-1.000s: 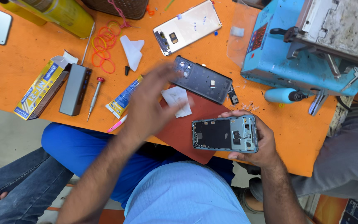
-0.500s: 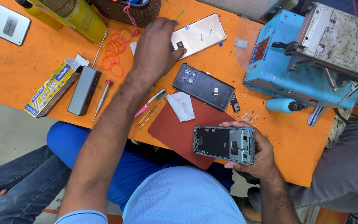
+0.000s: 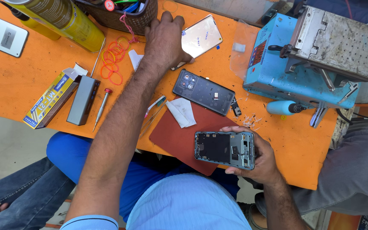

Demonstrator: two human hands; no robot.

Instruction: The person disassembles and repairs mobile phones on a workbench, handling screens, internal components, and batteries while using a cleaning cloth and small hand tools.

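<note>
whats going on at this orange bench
A person sits at an orange table with phone parts spread out. The right hand holds an opened phone frame over a red mat. The left hand reaches to the far side, resting at a screen panel beside a basket.

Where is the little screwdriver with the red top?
In the head view, the slim red-capped metal screwdriver lies on the orange table's left part, right beside the grey rectangular block and below the orange rubber bands.
</note>
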